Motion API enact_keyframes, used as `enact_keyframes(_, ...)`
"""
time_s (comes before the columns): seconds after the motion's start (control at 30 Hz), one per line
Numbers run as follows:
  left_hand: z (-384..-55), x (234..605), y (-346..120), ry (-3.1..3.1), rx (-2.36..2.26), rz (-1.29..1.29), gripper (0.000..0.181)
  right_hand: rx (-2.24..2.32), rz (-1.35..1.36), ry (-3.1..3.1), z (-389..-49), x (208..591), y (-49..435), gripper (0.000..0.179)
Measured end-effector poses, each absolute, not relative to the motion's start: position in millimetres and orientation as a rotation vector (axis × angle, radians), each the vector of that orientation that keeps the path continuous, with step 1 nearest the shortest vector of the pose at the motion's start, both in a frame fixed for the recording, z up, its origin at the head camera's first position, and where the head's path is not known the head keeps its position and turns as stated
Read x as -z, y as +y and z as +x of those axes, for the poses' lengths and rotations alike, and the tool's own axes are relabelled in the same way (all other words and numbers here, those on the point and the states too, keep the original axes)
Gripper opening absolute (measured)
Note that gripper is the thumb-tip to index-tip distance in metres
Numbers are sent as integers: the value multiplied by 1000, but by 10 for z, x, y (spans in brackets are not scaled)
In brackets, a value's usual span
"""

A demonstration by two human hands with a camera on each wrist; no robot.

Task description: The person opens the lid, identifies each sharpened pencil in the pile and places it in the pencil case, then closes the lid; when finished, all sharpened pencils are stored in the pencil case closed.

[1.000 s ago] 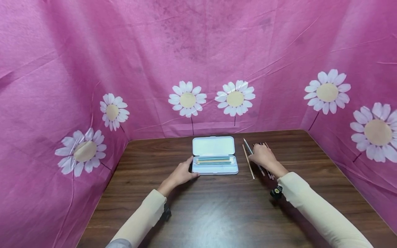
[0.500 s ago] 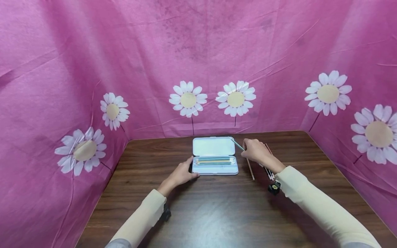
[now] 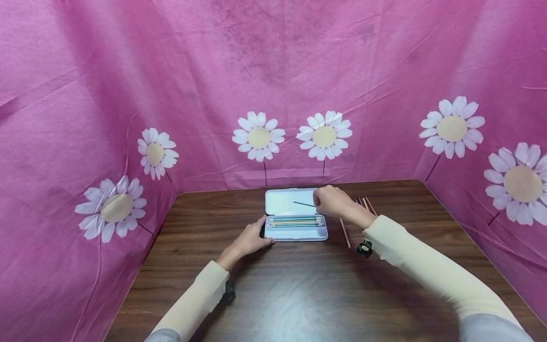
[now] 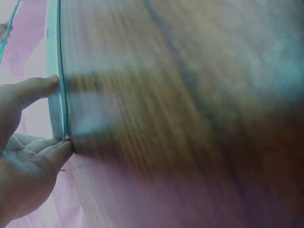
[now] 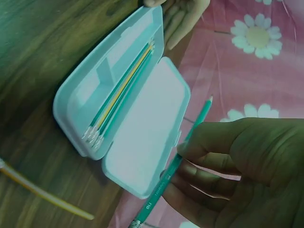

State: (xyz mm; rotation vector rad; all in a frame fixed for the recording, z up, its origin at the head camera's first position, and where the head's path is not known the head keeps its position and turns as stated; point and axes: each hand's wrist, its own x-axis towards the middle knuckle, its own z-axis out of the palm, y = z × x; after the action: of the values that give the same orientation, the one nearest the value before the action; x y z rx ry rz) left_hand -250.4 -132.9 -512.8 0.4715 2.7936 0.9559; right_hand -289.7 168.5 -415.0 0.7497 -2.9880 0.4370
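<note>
A white pencil case point(image 3: 285, 234) lies unfolded on the table, its lid point(image 3: 288, 199) laid back behind the tray. Several green and yellow pencils point(image 5: 122, 92) lie side by side in the rear compartment. My left hand point(image 3: 249, 238) grips the left end of the case, thumb at the front corner and fingers at the far side. Between thumb and fingers, my right hand point(image 3: 335, 201) pinches a green pencil point(image 5: 164, 183) above the lid. Its sharpened tip points left in the head view, and the right hand hides its other end there.
On the brown wooden table point(image 3: 295, 285), a single pencil point(image 3: 345, 234) lies right of the case. Several more pencils point(image 3: 368, 205) lie beyond it, partly behind the right wrist. A pink flowered cloth point(image 3: 205, 95) hangs around the table's back and sides.
My right hand has picked up the green pencil from the group on the right and carried it left over the lid, turning it nearly level sideways. The left hand has stayed on the case.
</note>
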Motion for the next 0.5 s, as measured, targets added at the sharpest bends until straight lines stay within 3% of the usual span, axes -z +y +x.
enact_keyframes(0.5, -2510, 5124, -1329, 2798, -931, 466, 92, -223, 1016, -2995, -2955, 4182, 1226, 14)
